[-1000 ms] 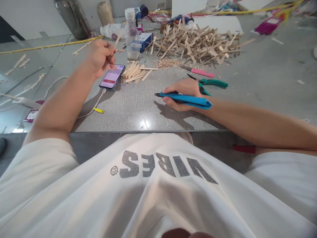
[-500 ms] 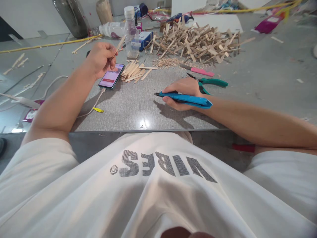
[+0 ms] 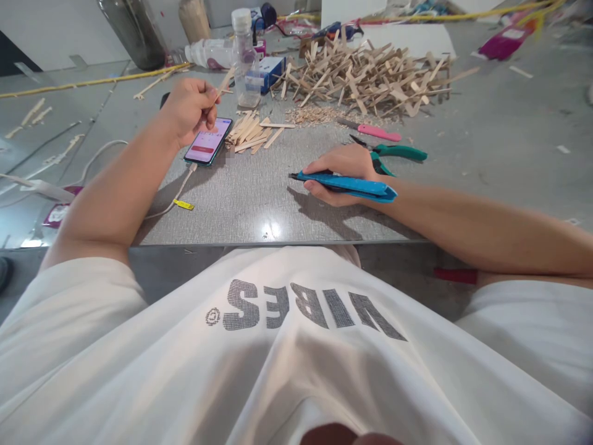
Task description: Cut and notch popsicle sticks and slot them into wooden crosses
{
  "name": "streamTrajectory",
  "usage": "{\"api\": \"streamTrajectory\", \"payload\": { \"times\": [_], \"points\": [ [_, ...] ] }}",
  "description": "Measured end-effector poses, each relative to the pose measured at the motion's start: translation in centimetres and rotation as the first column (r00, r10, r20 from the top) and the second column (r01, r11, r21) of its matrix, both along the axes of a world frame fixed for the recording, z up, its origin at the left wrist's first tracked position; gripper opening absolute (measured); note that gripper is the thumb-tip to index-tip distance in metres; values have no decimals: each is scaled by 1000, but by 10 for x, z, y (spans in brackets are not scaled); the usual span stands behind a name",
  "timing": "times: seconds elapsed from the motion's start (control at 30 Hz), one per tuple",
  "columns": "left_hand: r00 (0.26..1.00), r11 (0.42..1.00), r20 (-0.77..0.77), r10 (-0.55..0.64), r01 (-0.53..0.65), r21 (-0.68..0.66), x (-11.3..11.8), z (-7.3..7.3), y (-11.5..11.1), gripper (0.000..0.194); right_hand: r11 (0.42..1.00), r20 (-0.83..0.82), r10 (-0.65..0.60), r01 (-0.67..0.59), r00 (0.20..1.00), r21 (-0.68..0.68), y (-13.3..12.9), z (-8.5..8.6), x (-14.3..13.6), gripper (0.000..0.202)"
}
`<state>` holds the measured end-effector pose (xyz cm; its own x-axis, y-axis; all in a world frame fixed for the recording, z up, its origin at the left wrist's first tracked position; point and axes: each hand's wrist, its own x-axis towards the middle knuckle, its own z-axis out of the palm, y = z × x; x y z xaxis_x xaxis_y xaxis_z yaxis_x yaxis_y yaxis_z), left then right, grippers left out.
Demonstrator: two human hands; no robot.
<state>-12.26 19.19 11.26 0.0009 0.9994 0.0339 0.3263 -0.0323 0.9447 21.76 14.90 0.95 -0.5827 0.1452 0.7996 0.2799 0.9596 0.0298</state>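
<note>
wooden stick (image 3: 226, 81) held up near the phone (image 3: 208, 143), pinched at one end by the closed left grip (image 3: 189, 106); other end left free, presumably for easy viewing. blue tool (image 3: 352, 185) wrapped by the curled right grip (image 3: 343, 162) above the desk (image 3: 254, 198), likely for control. stick tipped further over than a second ago; right grip unmoved.

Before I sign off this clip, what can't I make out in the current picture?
All in the head view:
- Wooden stick: its lower end, hidden by the fingers of the left hand.
- Blue tool: part of its underside, hidden by the right hand.
- Phone: its upper left, behind the left hand; the screen's small text is blurred.
- Dark jar: its top, cut off by the upper edge.
</note>
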Motion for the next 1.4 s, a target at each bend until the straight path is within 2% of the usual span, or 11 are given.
{"api": "streamTrajectory", "payload": {
  "times": [0.27, 0.6, 0.9, 1.03, 1.17, 1.23, 1.3, 1.4],
  "points": [
    [1000, 1000, -19, 21, -21, 23, -3, -7, 10, 34, 1000, 33, -10, 11, 999, -22, 0, 0, 3, 38],
    [1000, 999, -9, 4, -4, 35, -3, -2, 6, 32, 1000, 5, 22, -22, 1000, -17, -1, 2, 1, 32],
    [998, 996, 7, 64, -64, 65, 6, -1, 3, 38, 994, 64, -31, 38, 997, -105, 5, -7, 4, 47],
    [996, 997, 83, 12, -19, 81, 12, -3, 1, 37, 990, 38, -27, 32, 999, -135, 4, -8, 4, 49],
    [989, 996, 136, -51, 40, 84, 34, -16, -24, 32, 966, -23, -187, 180, 982, -184, 3, -3, 6, 69],
    [979, 986, 126, -158, 149, 76, 51, -26, -48, 28, 960, -42, -248, 239, 968, -147, 4, 0, 7, 74],
    [965, 969, 92, -244, 240, 58, 66, -37, -74, 31, 974, -16, -216, 214, 976, -78, 5, 2, 7, 67],
    [896, 901, 98, -433, 428, 66, 81, -51, -104, 28, 991, 60, -118, 122, 991, -61, 5, 1, 5, 53]
  ]
}}
